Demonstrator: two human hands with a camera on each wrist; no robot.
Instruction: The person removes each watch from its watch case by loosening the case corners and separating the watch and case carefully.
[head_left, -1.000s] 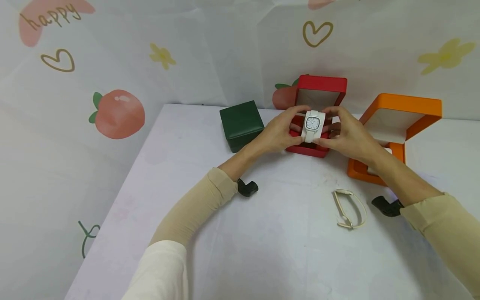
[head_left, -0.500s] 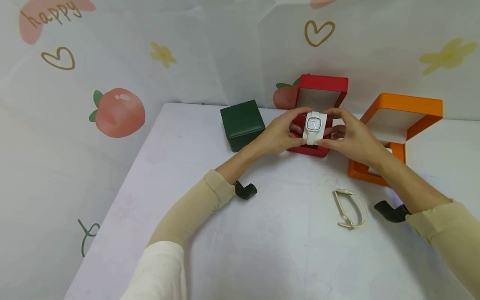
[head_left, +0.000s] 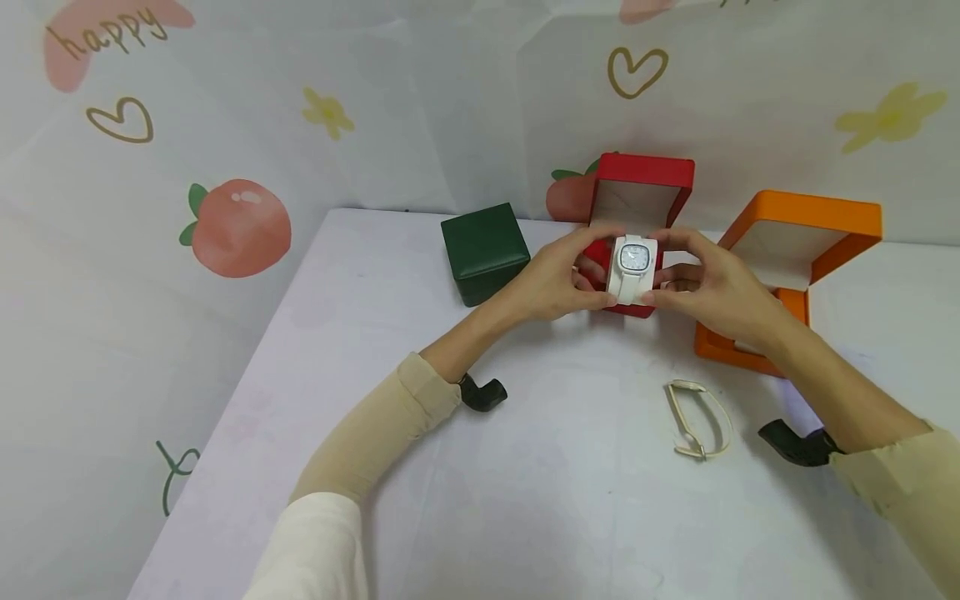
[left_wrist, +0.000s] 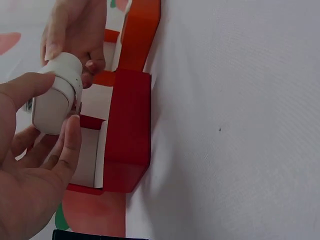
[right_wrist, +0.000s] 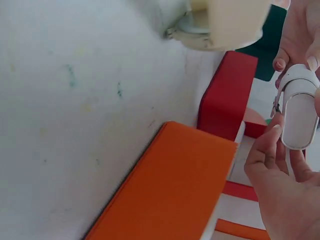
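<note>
A white watch [head_left: 634,258] is wrapped round a white cushion [left_wrist: 50,111], its dial facing up in the head view. My left hand [head_left: 558,279] grips the cushion's left end between thumb and fingers. At the right end, my right hand [head_left: 716,287] pinches it the same way. Both hands hold it just above the open red box [head_left: 647,170], whose base they partly cover. From the right wrist view, the cushion's flat oval end [right_wrist: 300,120] shows between the fingers, with the strap around it.
Right of the red box, an orange box [head_left: 821,212] stands open, partly behind my right forearm. A closed green box [head_left: 486,250] is at the left. Nearer me lies a second watch with a pale strap [head_left: 688,386]. A patterned cloth [head_left: 450,108] hangs behind.
Both hands have brought the watch and its cushion slightly toward me and a little to the right. Their grip looks the same, and the boxes stay in place.
</note>
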